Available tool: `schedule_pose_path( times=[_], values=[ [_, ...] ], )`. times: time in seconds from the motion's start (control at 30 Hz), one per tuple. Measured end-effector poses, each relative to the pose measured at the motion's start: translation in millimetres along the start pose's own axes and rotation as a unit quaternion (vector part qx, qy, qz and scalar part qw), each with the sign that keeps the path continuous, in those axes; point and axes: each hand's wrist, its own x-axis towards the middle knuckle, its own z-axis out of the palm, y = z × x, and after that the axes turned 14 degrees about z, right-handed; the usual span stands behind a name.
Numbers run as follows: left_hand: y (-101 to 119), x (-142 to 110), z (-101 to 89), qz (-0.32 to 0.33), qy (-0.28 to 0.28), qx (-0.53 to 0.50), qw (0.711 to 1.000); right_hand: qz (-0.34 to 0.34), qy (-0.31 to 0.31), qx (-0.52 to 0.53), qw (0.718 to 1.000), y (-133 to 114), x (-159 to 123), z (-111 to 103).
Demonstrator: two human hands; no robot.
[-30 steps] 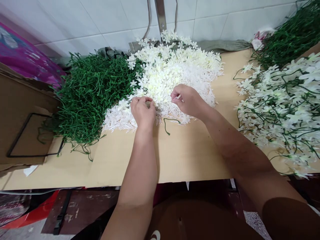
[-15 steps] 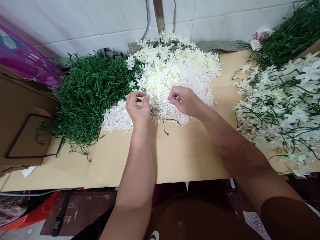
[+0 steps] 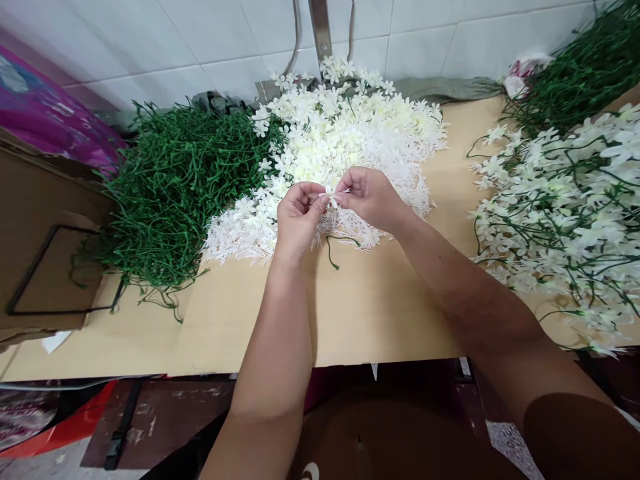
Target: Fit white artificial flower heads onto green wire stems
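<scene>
My left hand [image 3: 297, 217] pinches a small white artificial flower [image 3: 331, 196] between thumb and fingertips. Closed beside it, my right hand [image 3: 371, 198] has its fingertips at the flower and grips a thin white stick [image 3: 344, 192], mostly hidden by the fingers. Both hands meet just above a heap of white sticks [image 3: 240, 237]. Behind them lies a pile of loose white flower heads [image 3: 320, 143] with pale yellow centres. One green stem [image 3: 331, 253] rests on the table just in front of the hands.
A big heap of green stems [image 3: 185, 180] lies left, by a cardboard box [image 3: 45, 247] and a black wire frame [image 3: 25, 293]. Stemmed white flowers [image 3: 565, 220] pile up on the right, with more green stems [image 3: 580, 80] behind. A tiled wall [image 3: 425, 40] backs the table [image 3: 380, 307].
My left hand has moved right and now meets my right hand. A white flower shows between the fingertips. The right hand has barely shifted.
</scene>
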Motion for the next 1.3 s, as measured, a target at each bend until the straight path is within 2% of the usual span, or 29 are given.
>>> schedule_pose_path(
  times=[0.1, 0.2, 0.27, 0.33, 0.4, 0.43, 0.53, 0.63, 0.67, 0.7, 0.73, 0.8, 0.83, 0.9, 0.97, 1.03, 1.1, 1.17, 1.2, 1.23, 1.3],
  values=[
    [2.8, -0.2, 0.9, -0.009, -0.005, -0.007, 1.0, 0.008, 0.008, -0.026, 1.0, 0.3, 0.5, -2.5],
    [3.3, 0.4, -0.2, -0.021, -0.002, 0.006, 1.0, 0.003, 0.005, -0.049, 0.999, -6.0, -1.6, -15.6],
    [0.8, 0.8, -1.7, -0.021, 0.007, 0.02, 1.0, -0.006, -0.055, -0.066, 0.996, -17.2, -7.1, -30.0],
    [-3.8, 0.9, -3.3, -0.015, 0.024, 0.038, 0.999, 0.001, -0.185, -0.098, 0.978, -33.1, -16.8, -43.3],
    [-9.2, 0.7, -4.7, -0.005, 0.035, 0.051, 0.998, 0.032, -0.335, -0.128, 0.933, -49.0, -30.5, -49.2],
    [-11.8, 0.5, -5.1, -0.001, 0.035, 0.054, 0.998, 0.045, -0.39, -0.137, 0.91, -54.9, -38.7, -48.2],
    [-16.8, 0.4, -5.2, -0.006, 0.034, 0.058, 0.998, 0.093, -0.492, -0.216, 0.838, -58.6, -68.5, -33.6],
    [-17.0, 0.8, -4.3, -0.001, 0.055, 0.066, 0.996, 0.172, -0.569, -0.351, 0.723, -46.9, -105.0, -19.1],
    [-16.3, 1.1, -4.0, 0.007, 0.067, 0.069, 0.995, 0.205, -0.584, -0.383, 0.685, -43.3, -117.8, -17.9],
    [-15.6, 1.3, -3.8, 0.015, 0.078, 0.071, 0.994, 0.237, -0.575, -0.419, 0.661, -41.4, -130.3, -19.0],
    [-14.9, 1.5, -3.6, 0.02, 0.087, 0.073, 0.993, 0.265, -0.561, -0.442, 0.648, -41.4, -142.2, -22.1],
    [-13.9, 1.8, -3.6, 0.024, 0.095, 0.073, 0.993, 0.311, -0.527, -0.462, 0.642, -46.9, -162.5, -32.1],
    [-13.6, 1.9, -3.7, 0.024, 0.094, 0.07, 0.993, 0.325, -0.513, -0.468, 0.642, -51.5, -170.2, -37.8],
    [-12.9, 2.3, -4.1, 0.025, 0.093, 0.065, 0.993, 0.307, -0.492, -0.467, 0.667, -61.4, -178.8, -47.4],
    [-12.2, 3.1, -4.9, 0.025, 0.101, 0.062, 0.993, 0.248, -0.469, -0.451, 0.718, -69.0, -175.2, -52.4],
    [-11.7, 4.0, -6.2, 0.027, 0.123, 0.068, 0.99, 0.181, -0.409, -0.429, 0.785, -71.7, -155.9, -51.2],
    [-12.2, 4.7, -8.1, 0.033, 0.145, 0.078, 0.986, 0.11, -0.296, -0.399, 0.861, -67.9, -120.8, -43.7],
    [-13.9, 4.7, -10.2, 0.037, 0.157, 0.093, 0.983, 0.053, -0.149, -0.328, 0.931, -57.5, -75.5, -30.8],
    [-15.0, 4.5, -11.4, 0.038, 0.159, 0.1, 0.981, 0.039, -0.072, -0.296, 0.952, -50.4, -52.0, -22.7],
    [-16.2, 4.0, -12.4, 0.04, 0.158, 0.109, 0.981, 0.036, -0.004, -0.275, 0.961, -42.8, -29.5, -14.0],
    [-18.5, 3.0, -14.3, 0.046, 0.154, 0.13, 0.978, 0.068, 0.077, -0.265, 0.959, -28.0, 7.9, 3.8]
  ],
)
